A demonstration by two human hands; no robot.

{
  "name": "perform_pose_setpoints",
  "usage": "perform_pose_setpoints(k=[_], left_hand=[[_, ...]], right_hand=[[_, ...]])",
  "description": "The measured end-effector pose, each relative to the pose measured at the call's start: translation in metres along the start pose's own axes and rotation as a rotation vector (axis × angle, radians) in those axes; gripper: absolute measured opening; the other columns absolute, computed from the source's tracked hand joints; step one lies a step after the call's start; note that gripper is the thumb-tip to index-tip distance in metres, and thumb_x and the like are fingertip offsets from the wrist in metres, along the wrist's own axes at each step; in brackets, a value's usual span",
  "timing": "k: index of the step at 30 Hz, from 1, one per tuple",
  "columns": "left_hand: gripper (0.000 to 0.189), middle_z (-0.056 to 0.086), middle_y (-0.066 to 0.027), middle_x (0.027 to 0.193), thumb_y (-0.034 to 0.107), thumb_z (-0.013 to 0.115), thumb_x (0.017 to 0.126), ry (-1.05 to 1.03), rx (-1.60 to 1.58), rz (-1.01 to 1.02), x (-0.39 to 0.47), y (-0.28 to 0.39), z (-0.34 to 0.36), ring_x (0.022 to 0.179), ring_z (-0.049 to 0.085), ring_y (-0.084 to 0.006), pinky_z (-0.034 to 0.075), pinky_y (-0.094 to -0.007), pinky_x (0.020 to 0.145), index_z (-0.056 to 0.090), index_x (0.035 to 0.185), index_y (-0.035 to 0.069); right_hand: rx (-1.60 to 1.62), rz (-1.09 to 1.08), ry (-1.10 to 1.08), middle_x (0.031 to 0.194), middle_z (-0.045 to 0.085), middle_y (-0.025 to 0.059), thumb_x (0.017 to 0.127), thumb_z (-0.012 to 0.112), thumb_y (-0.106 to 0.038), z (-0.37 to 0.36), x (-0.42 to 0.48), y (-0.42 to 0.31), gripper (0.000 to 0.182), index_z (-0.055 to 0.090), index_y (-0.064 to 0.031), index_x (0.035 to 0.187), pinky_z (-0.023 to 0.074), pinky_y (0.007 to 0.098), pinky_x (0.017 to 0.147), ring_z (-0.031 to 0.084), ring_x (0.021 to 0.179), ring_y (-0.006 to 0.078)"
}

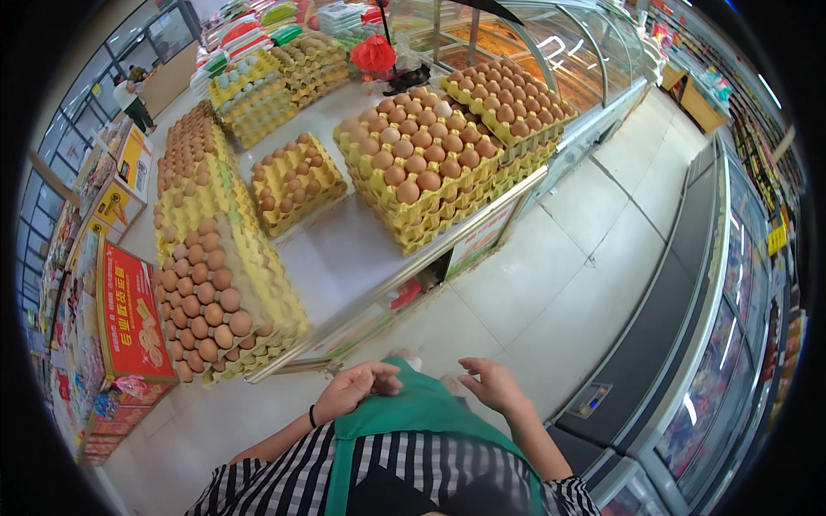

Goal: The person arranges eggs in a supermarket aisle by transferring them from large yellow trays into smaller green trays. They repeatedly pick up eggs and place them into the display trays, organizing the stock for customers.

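Note:
Loosely bent in front of the green apron (423, 400), my left hand (362, 386) shows nothing in its grasp. My right hand (493, 384) is off to the other side, thumb and fingers apart, also holding nothing. Ahead is a white display table with a metal edge rail (452, 238). On it, stacked yellow egg trays (445, 193) carry brown eggs (427, 180), with a few paler ones among them. A shorter, partly filled tray stack (297, 187) stands left of that. Nearest my left hand is a long row of tray stacks (277, 297) with brown eggs (206, 293) on top.
A curved-glass display case (581, 51) adjoins the table's far right end. Chest freezers (690, 361) line the right side of the tiled aisle (548, 271). A red sign stand (132, 316) is at left. Another person (131, 103) stands far off at upper left.

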State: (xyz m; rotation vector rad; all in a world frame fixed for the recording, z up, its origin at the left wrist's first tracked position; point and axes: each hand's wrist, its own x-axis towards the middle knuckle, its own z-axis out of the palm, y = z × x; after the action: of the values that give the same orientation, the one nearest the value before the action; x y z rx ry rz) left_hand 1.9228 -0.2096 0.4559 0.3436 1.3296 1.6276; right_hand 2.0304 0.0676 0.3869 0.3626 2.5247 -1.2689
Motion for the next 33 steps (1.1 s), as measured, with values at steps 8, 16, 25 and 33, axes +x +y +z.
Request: perform_pose_setpoints(k=[8,16,25,33], left_hand=[[0.054,0.056,-0.0133,0.114,0.042,0.033,0.1,0.118,-0.063,0.097,0.068,0.014,-0.014,0.102,0.057,-0.0202,0.044,-0.0345,0.094,0.041,0.128,-0.003],[0.044,0.053,-0.0081,0.116,0.035,0.036,0.101,0.472,-0.233,0.269,0.145,0.057,-0.063,0.093,0.057,-0.016,0.046,-0.0299,0.083,0.043,0.128,0.002],[0.052,0.043,-0.0087,0.135,0.041,0.039,0.099,0.812,-0.267,0.308,0.215,0.102,-0.118,0.115,0.046,-0.0189,0.039,-0.0335,0.093,0.039,0.138,0.007],[0.052,0.04,-0.0026,0.141,0.039,0.038,0.1,0.769,-0.362,0.516,0.281,0.111,-0.118,0.128,0.036,-0.0149,0.028,-0.034,0.107,0.035,0.141,0.006]], right_hand=[[0.031,-0.03,-0.071,0.11,0.064,0.0184,0.085,0.062,-0.026,-0.046,0.065,-0.013,0.04,0.058,-0.0048,0.119,0.0485,0.0389,0.087,0.061,0.102,0.0325],[0.22,-0.05,0.229,0.11,0.065,0.0129,0.086,0.063,-0.015,-0.119,0.125,0.002,0.04,0.055,-0.0049,0.124,0.0469,0.0341,0.086,0.061,0.103,0.0214],[0.25,-0.389,0.432,0.132,0.048,0.0122,0.095,0.055,-0.023,-0.225,0.241,-0.057,0.05,0.039,0.001,0.136,0.0375,0.0318,0.098,0.046,0.122,0.0206],[0.01,-0.479,0.143,0.143,0.038,0.0147,0.099,0.045,-0.02,-0.279,0.381,-0.085,0.049,0.033,0.0021,0.141,0.0311,0.0304,0.106,0.038,0.129,0.02]])
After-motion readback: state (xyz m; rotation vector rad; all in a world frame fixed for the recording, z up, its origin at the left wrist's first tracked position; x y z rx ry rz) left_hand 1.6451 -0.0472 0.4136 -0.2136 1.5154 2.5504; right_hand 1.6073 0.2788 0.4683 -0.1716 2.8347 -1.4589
